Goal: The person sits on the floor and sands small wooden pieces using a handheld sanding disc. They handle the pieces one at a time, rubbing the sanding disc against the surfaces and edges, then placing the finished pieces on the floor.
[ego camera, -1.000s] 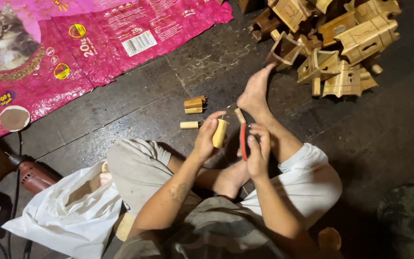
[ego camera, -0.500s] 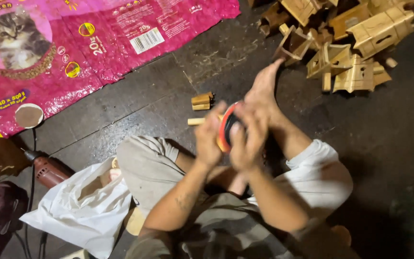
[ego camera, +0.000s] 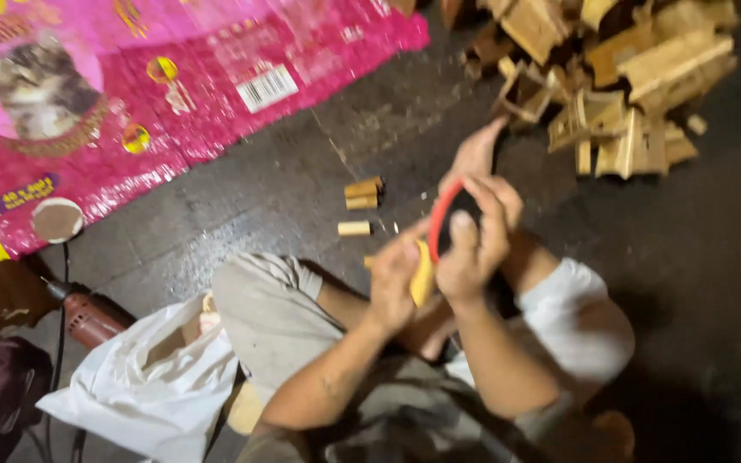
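Head view: person sits cross-legged on the dark floor (ego camera: 285, 189), work kept over the lap within easy sight. Left hand (ego camera: 394, 276) is clenched round a short yellow piece (ego camera: 423, 273), held upright to meet the tool. Right hand (ego camera: 473, 240) grips a red-and-black tool (ego camera: 444, 219), set just against the piece's top. Three cut pegs (ego camera: 360, 204) lie just ahead, near the bare foot (ego camera: 476, 153). Wooden pile (ego camera: 619, 77) sits beyond; white bag (ego camera: 135, 381) stays at the left knee.

Tool: red-and-black handled tool (ego camera: 444, 221), upright, gripped in the right hand (ego camera: 473, 244) above the dark floor.
Piece: short pale-yellow wooden piece (ego camera: 423, 274), tilted, pinched in the left hand (ego camera: 394, 279), touching the tool.
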